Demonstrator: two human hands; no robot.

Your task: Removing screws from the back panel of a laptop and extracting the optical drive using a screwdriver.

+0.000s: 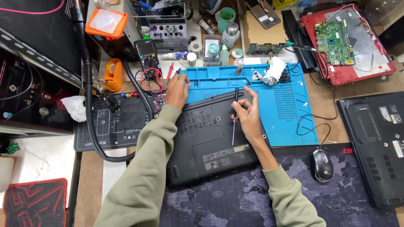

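A black laptop (210,138) lies upside down, partly on the blue work mat (286,109). My left hand (177,89) rests on the laptop's far left corner, fingers spread over the mat's edge. A thin screwdriver (235,120) is pinched in my right hand (247,114), its tip pointing down at the laptop's bottom cover near the middle. Both arms wear olive sleeves.
A black mouse (322,164) sits on the dark map desk pad (252,201). A second black laptop (376,147) lies at the right, a red laptop shell with a green board (341,40) at back right. A multimeter (147,52), tool holders and bottles crowd the back.
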